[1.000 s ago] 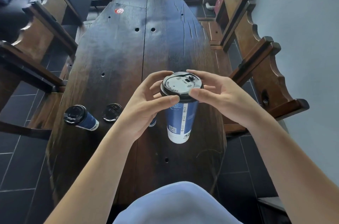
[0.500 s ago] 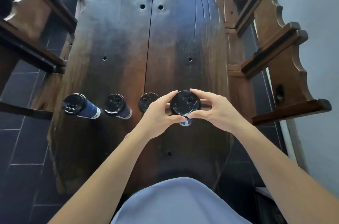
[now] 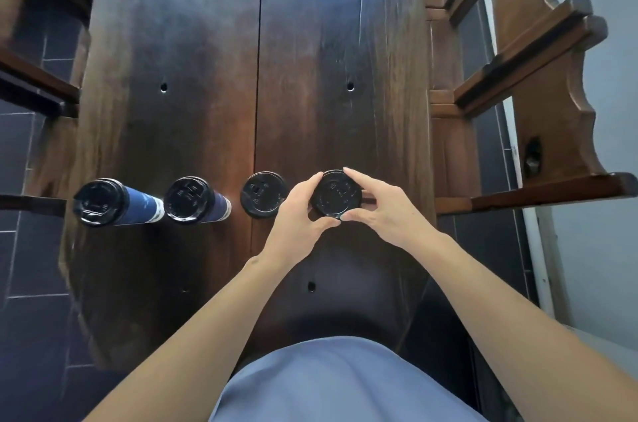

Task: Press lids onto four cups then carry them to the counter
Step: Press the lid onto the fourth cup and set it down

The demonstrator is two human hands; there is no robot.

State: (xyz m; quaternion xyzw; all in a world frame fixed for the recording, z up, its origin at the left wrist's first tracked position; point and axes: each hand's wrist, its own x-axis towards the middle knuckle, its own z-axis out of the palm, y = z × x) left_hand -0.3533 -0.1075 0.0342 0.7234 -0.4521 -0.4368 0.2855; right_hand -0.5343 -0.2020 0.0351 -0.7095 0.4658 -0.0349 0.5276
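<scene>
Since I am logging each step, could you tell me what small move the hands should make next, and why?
Probably let go of the rightmost cup's lid: both the left hand and right hand pinch its rim, and all four cups in the row on the table already wear black lids.

My arms are bare from the elbows down to my hands, the left hand [image 3: 293, 214] and the right hand [image 3: 383, 211], with no sleeve showing, no watch and no ring. Below them I wear a plain pale blue garment [image 3: 345, 383], smooth, without print or buttons.
</scene>
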